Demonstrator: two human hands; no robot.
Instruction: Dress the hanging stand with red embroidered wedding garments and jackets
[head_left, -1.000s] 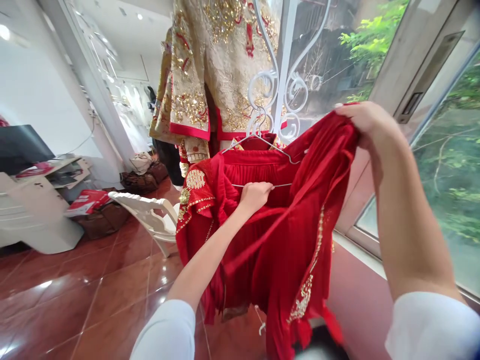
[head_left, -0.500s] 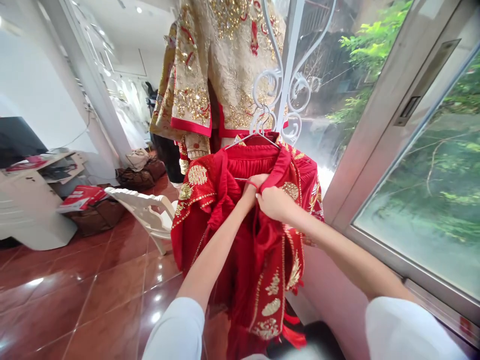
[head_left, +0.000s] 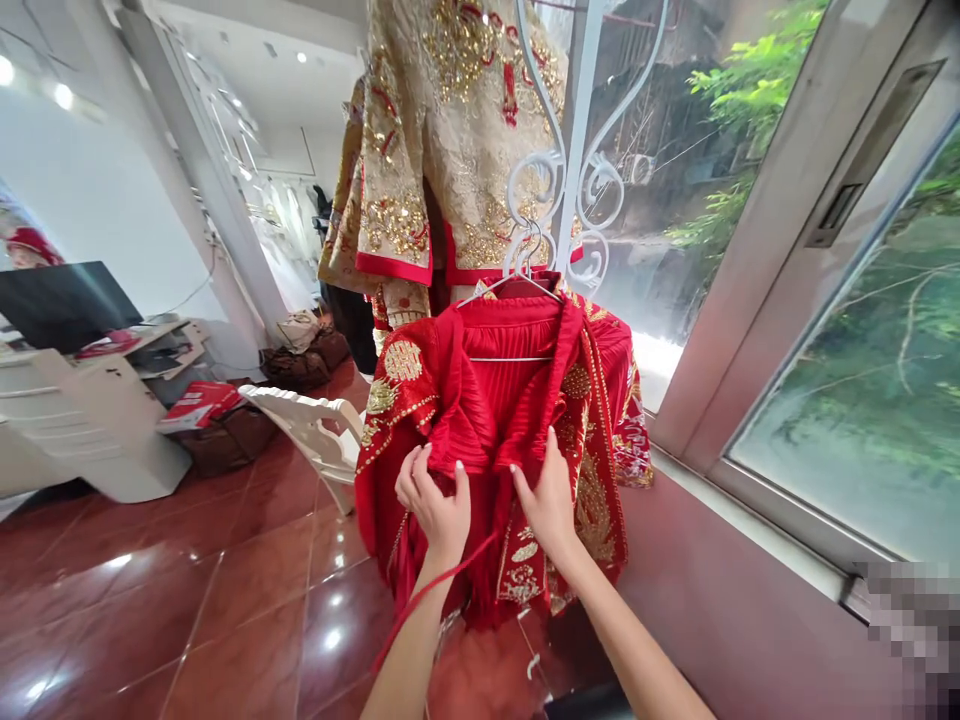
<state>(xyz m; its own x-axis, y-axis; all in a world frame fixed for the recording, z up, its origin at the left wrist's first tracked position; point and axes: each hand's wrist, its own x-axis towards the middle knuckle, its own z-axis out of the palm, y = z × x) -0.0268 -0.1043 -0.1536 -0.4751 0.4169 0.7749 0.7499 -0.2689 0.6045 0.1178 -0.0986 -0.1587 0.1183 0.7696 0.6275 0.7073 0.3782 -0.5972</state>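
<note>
A red embroidered jacket [head_left: 405, 365] with gold motifs hangs on a thin wire hanger [head_left: 517, 358]. Draped over that hanger, inside the jacket's open front, is a red pleated skirt [head_left: 499, 395] with a plain band. My left hand [head_left: 435, 500] grips the skirt's gathered edge on the left, thumb in front. On the right, my right hand [head_left: 546, 498] pinches the other side, thumb and forefinger showing. The fabric stretches between the two hands. A thin red cord [head_left: 442, 578] trails across my left wrist.
A cream and gold embroidered jacket [head_left: 480, 150] hangs behind, beside a white scrolled metal rack [head_left: 574, 150]. The sliding window [head_left: 750, 400] is on the right. A white chair [head_left: 307, 425], a desk with a dark monitor [head_left: 71, 300] and bags [head_left: 232, 440] stand left on the tiled floor.
My hands, close together at the garment's neckline before, have moved down and apart, spreading the pleated fabric. The hanger's lower bar is now uncovered, and the view has shifted slightly left.
</note>
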